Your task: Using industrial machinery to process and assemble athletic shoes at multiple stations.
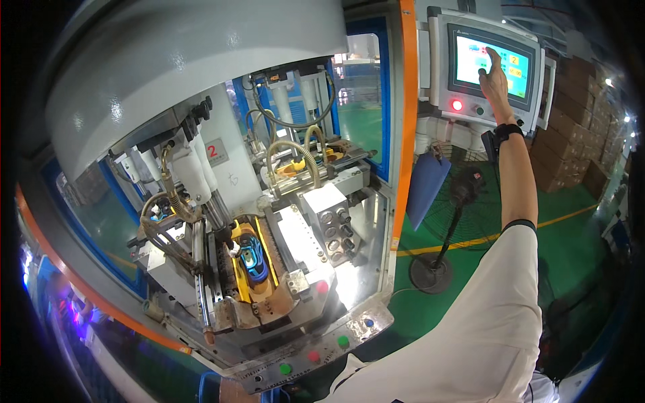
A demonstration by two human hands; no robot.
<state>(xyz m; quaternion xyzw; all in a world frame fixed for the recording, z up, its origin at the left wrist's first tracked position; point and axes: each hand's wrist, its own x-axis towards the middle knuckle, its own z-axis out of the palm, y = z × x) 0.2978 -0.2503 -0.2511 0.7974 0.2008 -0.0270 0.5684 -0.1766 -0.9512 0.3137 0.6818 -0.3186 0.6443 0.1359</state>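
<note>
My right hand (495, 84) is raised at the upper right, in front of the lit touchscreen (468, 67) of a grey control panel. Its index finger reaches up to the glass and the thumb stands apart; nothing is held in it. Whether the fingertip touches the glass, I cannot tell. A black watch (508, 130) circles the wrist. Below the screen are a glowing red button (457, 105) and a dark button (479, 111). My left hand is out of view. In the machine's near station, a blue shoe (253, 257) sits between yellow side pieces (273, 260).
Around the station stand a metal rod, hoses (295, 146) and a block of knobs (338, 228). Green and red push buttons line the front plate (373, 316). An orange-edged frame (405, 134) separates machine and panel. Beyond are a floor fan (463, 191), blue clipboard (428, 186) and stacked cartons (571, 121).
</note>
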